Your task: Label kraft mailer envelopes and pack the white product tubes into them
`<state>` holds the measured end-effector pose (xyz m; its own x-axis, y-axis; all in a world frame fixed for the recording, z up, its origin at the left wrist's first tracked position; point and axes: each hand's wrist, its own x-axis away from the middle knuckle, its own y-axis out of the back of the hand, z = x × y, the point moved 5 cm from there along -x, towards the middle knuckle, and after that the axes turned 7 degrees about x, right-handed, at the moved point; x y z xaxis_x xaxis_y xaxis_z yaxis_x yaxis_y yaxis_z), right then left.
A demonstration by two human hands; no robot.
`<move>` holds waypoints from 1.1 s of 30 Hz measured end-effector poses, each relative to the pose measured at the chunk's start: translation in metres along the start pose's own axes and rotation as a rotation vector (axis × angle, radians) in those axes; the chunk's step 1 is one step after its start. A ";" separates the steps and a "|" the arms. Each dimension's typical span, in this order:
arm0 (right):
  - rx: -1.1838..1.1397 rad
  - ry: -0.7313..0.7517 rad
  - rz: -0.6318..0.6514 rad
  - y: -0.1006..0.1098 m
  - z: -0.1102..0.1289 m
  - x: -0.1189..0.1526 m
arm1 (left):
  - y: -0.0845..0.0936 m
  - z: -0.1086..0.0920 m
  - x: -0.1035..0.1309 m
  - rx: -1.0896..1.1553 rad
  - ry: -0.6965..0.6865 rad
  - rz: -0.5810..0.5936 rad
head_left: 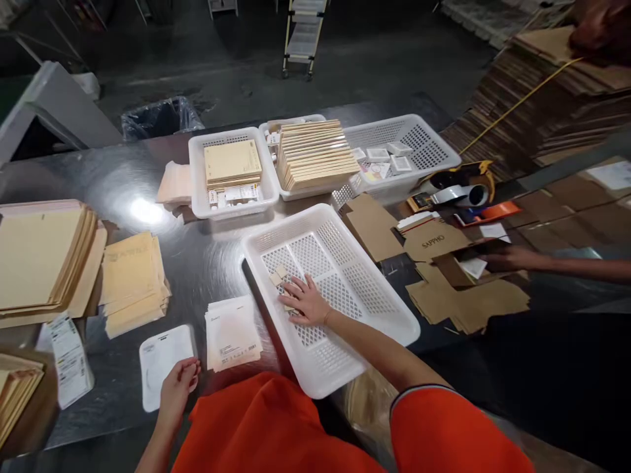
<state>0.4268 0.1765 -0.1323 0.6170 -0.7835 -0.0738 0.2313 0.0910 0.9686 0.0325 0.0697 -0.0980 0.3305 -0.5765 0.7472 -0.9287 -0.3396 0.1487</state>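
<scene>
My right hand (pixel 306 302) reaches into a large white perforated basket (pixel 377 289), fingers spread over small beige pieces (pixel 279 274) on its left side. Part of those pieces is hidden under the fingers. My left hand (pixel 182 382) is at the table's near edge, fingers curled together, over the lower right edge of a white rounded packet (pixel 165 358). Whether it grips anything is too small to tell. Between the packet and the basket lies a stack of white printed packets (pixel 233 332).
Cream envelopes (pixel 39 256) and yellow packets (pixel 132 272) lie left, beside a label stack (pixel 69 358). Behind stand baskets of envelopes (pixel 234 161) and small boxes (pixel 378 155). At right, another person's hand (pixel 507 258) touches brown cardboard (pixel 456 295) near a tape dispenser (pixel 456 190).
</scene>
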 end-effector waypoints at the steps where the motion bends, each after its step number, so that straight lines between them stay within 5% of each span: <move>1: 0.047 0.043 -0.037 -0.001 0.003 0.002 | 0.001 0.001 0.000 0.001 -0.003 0.006; 6: 0.166 0.092 -0.131 -0.002 0.011 0.012 | 0.004 0.003 0.000 0.020 -0.002 0.007; 16: 0.058 -0.171 0.008 0.010 -0.007 -0.001 | 0.002 0.004 0.010 -0.010 -0.003 -0.019; 24: -0.190 -0.322 -0.029 0.023 -0.009 0.000 | -0.007 -0.005 0.011 -0.049 -0.012 0.036; 33: -0.526 -0.902 -0.394 0.062 -0.060 0.001 | -0.013 -0.012 0.012 -0.019 -0.006 0.081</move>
<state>0.4867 0.2182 -0.0864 -0.2921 -0.9549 0.0525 0.7119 -0.1805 0.6787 0.0462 0.0763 -0.0831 0.2546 -0.6061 0.7535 -0.9557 -0.2769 0.1001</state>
